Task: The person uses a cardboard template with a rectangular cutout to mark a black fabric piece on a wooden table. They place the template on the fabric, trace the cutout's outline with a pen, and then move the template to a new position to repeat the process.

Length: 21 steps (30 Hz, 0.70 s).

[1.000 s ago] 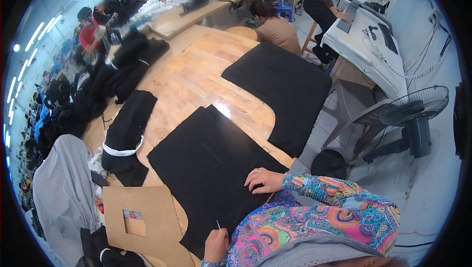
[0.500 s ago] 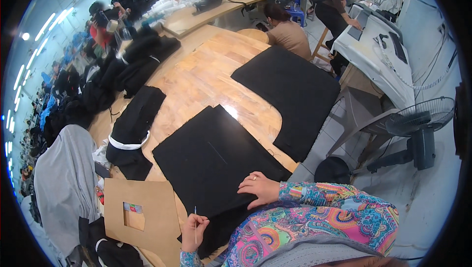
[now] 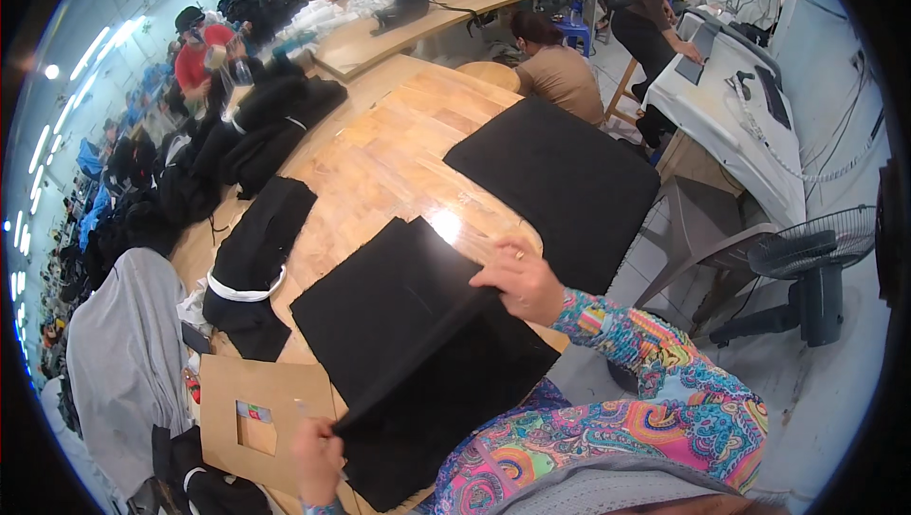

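Observation:
A black fabric piece lies in front of me on the wooden table, its near layer raised in a fold between my hands. My right hand, wearing a ring, pinches the raised layer near the far right side. My left hand closes on the fabric's lower left edge; a thin pen-like stick shows faintly above its fingers, blurred. Beside that hand lies a brown cardboard template with a rectangular cutout. Another stack of black cut fabric sits at the right edge of the table.
A black bundle tied with a white band lies to the left, near a grey cloth-covered form. Black garments are piled along the far left edge. On the right stand a fan and a grey chair. Several people work beyond.
My right hand has moved from resting flat on the fabric to pinching it farther away. The left hand has shifted left and now holds the edge. The near layer has lifted.

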### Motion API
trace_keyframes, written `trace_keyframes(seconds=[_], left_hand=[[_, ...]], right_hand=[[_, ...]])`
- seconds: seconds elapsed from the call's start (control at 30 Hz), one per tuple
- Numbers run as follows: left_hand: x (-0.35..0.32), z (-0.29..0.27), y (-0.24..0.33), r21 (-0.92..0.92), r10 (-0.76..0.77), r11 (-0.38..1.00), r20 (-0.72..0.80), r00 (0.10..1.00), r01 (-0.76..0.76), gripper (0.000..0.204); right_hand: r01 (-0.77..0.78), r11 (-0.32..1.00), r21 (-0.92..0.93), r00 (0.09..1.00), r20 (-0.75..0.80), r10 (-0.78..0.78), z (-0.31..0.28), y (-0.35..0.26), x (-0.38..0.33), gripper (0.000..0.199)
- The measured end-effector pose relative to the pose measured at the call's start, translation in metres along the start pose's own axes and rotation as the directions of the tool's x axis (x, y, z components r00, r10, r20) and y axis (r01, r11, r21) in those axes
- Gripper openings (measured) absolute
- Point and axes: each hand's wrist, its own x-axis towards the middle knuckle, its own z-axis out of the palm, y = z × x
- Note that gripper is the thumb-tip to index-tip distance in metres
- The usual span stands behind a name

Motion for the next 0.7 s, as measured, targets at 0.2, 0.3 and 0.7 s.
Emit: trace_keyframes(seconds=[0.2, 0.3, 0.7], left_hand=[[0.03, -0.052, 0.047, 0.001, 0.121, 0.992, -0.296, 0.947, -0.127, 0.013], [0.07, -0.056, 0.071, 0.122, 0.189, 0.979, -0.253, 0.949, -0.162, 0.013], [0.053, -0.08, 0.079, -0.621, 0.448, 0.722, 0.086, 0.89, -0.304, 0.036]], right_hand=[[0.079, 0.994, 0.081, 0.994, -0.075, -0.073, -0.084, -0.008, 0.064, 0.031], [0.011, 1.0, 0.003, 0.997, -0.074, -0.01, -0.089, 0.022, 0.078, 0.029], [0.023, 0.85, 0.527, 0.977, -0.194, 0.094, -0.219, -0.011, 0.054, 0.012]])
